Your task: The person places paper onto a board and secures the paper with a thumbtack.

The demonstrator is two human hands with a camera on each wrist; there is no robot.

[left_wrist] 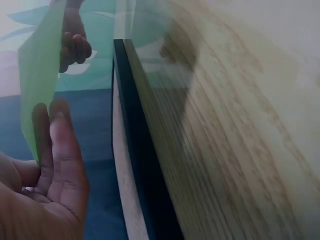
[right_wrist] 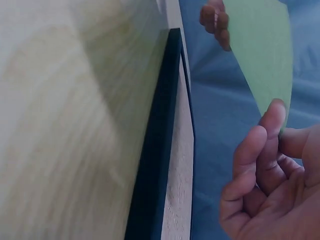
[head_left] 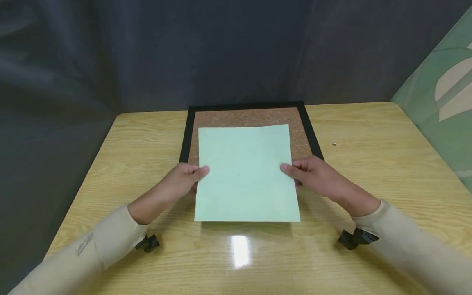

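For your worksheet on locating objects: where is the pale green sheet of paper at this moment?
In the head view, the green sheet is centre, pinched at its side edges by the left hand and right hand, above the cork board.

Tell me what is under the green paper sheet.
Under the green paper sheet, held at its side edges by the left hand and right hand, lies the black-framed cork board. Its far part shows; its near part and frame edge are covered.

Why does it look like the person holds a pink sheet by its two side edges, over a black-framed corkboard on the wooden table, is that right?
Not quite: the sheet is pale green, not pink, as the head view shows. The rest holds: the left hand and right hand pinch its side edges, over the black-framed corkboard on the wooden table.
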